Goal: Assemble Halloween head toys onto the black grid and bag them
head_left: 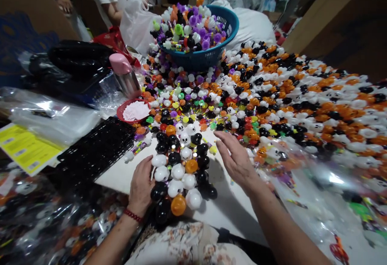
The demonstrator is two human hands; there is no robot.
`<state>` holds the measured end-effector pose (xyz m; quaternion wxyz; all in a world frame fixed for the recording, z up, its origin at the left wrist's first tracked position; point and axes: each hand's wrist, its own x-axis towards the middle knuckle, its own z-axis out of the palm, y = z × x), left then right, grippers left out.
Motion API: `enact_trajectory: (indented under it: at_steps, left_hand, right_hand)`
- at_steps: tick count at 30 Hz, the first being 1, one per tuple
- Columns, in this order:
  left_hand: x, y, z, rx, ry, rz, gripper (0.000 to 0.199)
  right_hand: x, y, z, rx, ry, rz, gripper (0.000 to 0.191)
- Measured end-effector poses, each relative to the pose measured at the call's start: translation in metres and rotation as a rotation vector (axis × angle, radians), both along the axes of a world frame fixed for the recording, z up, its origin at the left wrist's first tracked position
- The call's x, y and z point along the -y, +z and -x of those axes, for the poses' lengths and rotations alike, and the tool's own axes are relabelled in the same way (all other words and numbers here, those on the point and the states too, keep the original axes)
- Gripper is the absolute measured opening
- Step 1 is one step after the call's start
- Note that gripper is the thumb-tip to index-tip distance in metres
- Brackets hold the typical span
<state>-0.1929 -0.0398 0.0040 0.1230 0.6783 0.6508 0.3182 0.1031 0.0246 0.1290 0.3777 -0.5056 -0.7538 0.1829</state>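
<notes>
A cluster of black, white and orange toy heads (178,172) lies on the white tabletop (236,212) in front of me. Against its left side rests my left hand (141,186), with a red bracelet at the wrist; its fingers are partly hidden behind the pieces. My right hand (236,158) is held to the right of the cluster, a gap between them, fingers apart and nothing in them. Just beyond the cluster, a large heap of small colourful toys (287,92) spreads away to the right.
A blue basket (199,57) heaped with toys stands at the back. On the left are a red basket (121,114) of paper slips, a pink-topped flask (125,75), a black mesh tray (93,152) and plastic bags (51,116). Clear plastic (320,200) lies at right. People stand behind.
</notes>
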Motion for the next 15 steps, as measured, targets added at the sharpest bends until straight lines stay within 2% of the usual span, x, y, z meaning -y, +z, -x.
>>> enact_trajectory:
  at_steps: [2, 4, 6, 9, 11, 12, 14, 15]
  left_hand:
    - [-0.001, 0.002, -0.001, 0.008, -0.001, -0.003, 0.041]
    - [0.000, 0.003, -0.003, 0.033, 0.000, 0.001, 0.039]
    - [0.001, 0.005, -0.006, 0.095, 0.027, -0.012, 0.036]
    - [0.003, 0.014, -0.007, 0.248, 0.159, -0.103, 0.029]
    - [0.000, 0.032, -0.005, 0.311, 0.266, -0.207, 0.027]
    - [-0.003, 0.046, -0.004, 0.307, 0.284, -0.258, 0.026]
    - [-0.015, 0.084, -0.005, 0.226, 0.198, -0.338, 0.024]
    - [-0.024, 0.105, -0.009, 0.154, 0.046, -0.335, 0.023]
  right_hand:
    - [0.014, -0.018, -0.003, -0.078, -0.048, 0.105, 0.036]
    - [0.022, -0.030, -0.002, -0.128, -0.036, 0.156, 0.036]
    - [0.023, -0.036, 0.000, -0.160, -0.007, 0.128, 0.036]
    - [0.017, -0.035, 0.005, -0.175, -0.009, 0.065, 0.034]
    - [0.010, -0.036, 0.007, -0.189, -0.022, 0.070, 0.032]
    - [0.007, -0.038, 0.007, -0.204, -0.027, 0.086, 0.030]
    - [0.003, -0.045, 0.008, -0.234, -0.032, 0.127, 0.029]
    - [0.003, -0.050, 0.008, -0.244, -0.037, 0.150, 0.028]
